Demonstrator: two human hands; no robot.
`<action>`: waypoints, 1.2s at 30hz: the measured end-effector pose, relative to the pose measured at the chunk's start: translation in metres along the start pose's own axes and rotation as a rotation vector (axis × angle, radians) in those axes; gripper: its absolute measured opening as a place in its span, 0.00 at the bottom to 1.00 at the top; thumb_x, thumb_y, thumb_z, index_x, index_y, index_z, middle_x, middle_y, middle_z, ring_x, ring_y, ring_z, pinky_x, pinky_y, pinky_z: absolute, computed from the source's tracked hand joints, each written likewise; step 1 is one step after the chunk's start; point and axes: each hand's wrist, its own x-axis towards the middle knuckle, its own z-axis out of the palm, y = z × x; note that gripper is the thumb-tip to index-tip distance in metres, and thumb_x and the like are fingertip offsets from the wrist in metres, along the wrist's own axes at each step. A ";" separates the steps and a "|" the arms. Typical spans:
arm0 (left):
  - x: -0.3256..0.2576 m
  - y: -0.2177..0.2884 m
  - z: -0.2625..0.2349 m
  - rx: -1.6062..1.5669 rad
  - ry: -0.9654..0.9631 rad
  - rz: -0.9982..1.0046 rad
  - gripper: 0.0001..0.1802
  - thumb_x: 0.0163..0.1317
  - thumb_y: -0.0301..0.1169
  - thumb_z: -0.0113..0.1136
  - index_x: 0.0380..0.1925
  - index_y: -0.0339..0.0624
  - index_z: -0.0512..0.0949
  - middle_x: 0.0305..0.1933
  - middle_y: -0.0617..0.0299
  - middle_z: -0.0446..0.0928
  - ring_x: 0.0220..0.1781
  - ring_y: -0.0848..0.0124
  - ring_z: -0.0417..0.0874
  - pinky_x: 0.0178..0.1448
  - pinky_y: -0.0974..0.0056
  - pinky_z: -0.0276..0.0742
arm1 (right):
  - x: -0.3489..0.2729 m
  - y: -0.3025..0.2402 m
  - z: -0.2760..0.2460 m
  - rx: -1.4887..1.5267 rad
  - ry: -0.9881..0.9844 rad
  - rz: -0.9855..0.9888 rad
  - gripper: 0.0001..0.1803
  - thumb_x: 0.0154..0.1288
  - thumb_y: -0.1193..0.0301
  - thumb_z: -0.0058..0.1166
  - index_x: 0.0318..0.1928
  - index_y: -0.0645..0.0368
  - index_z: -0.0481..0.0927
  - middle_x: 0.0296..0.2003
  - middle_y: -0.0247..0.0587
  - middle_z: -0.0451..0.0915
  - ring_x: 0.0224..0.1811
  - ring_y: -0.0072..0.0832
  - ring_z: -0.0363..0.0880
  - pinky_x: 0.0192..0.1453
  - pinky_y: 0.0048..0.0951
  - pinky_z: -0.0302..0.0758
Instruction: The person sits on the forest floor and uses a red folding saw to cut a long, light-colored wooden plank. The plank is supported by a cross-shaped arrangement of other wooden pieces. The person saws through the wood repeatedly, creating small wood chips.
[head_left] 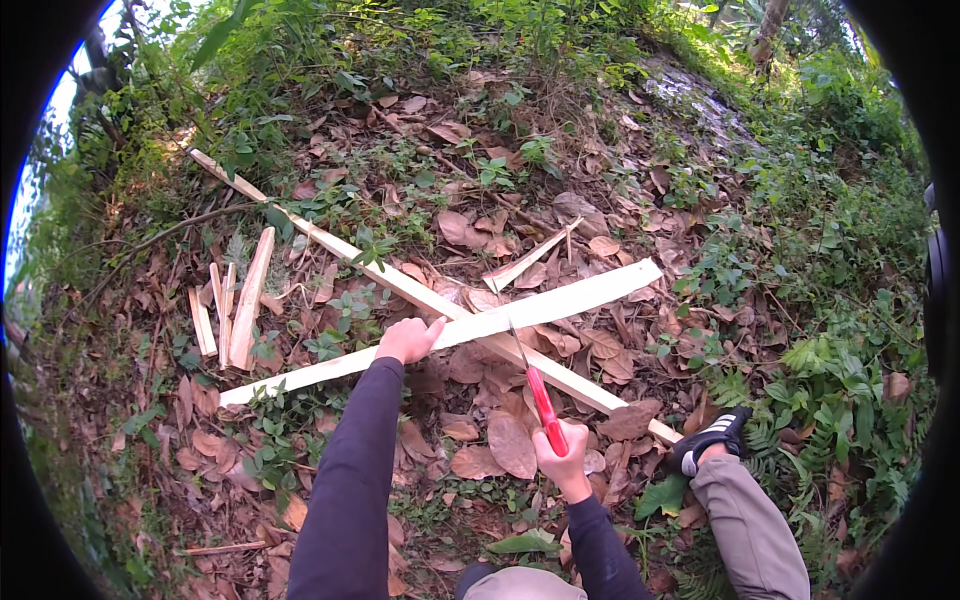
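A pale, flat wooden plank point(590, 293) lies slantwise in front of me, crossing over a long, narrow wooden batten point(385, 272). My left hand point(407, 341) is closed on the plank, left of where the two cross, its thumb pointing right. In my right hand point(565, 460) is a handsaw point(541, 395) with a red handle, the fingers wrapped round its lower end. The saw's thin blade reaches up to the plank near the crossing and meets its surface there. How deep the blade sits in the wood I cannot tell.
Several short wood offcuts point(252, 300) lie at the left, and a split piece point(525, 262) rests beyond the plank. Dry brown leaves point(511, 445) and green plants cover the ground. My shoe point(715, 437) is by the batten's near right end. A thin branch point(165, 236) lies far left.
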 end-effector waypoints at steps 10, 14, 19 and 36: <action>0.001 -0.004 -0.001 -0.002 0.028 -0.012 0.43 0.73 0.63 0.38 0.41 0.31 0.86 0.49 0.36 0.83 0.55 0.44 0.83 0.63 0.47 0.76 | -0.027 -0.025 -0.010 0.005 -0.018 0.097 0.13 0.53 0.76 0.59 0.16 0.61 0.70 0.10 0.39 0.65 0.10 0.24 0.69 0.19 0.32 0.63; 0.005 -0.002 -0.005 -0.020 -0.028 0.014 0.42 0.73 0.62 0.38 0.42 0.29 0.85 0.49 0.35 0.83 0.55 0.43 0.83 0.62 0.47 0.75 | -0.005 -0.013 -0.002 -0.075 -0.022 0.030 0.14 0.54 0.75 0.59 0.16 0.60 0.70 0.10 0.39 0.66 0.10 0.28 0.69 0.20 0.33 0.63; 0.021 -0.030 0.001 -0.105 -0.040 -0.021 0.43 0.71 0.63 0.39 0.45 0.29 0.84 0.51 0.34 0.82 0.56 0.43 0.83 0.63 0.47 0.75 | 0.002 -0.022 0.008 -0.038 -0.008 0.052 0.18 0.55 0.75 0.60 0.16 0.60 0.66 0.10 0.38 0.64 0.09 0.27 0.64 0.19 0.33 0.59; -0.036 0.047 0.044 0.164 0.631 0.253 0.22 0.52 0.43 0.65 0.41 0.41 0.74 0.45 0.55 0.73 0.51 0.58 0.73 0.58 0.49 0.67 | -0.002 -0.030 0.003 -0.043 -0.018 0.105 0.16 0.54 0.75 0.59 0.16 0.61 0.66 0.10 0.39 0.64 0.11 0.24 0.63 0.20 0.33 0.59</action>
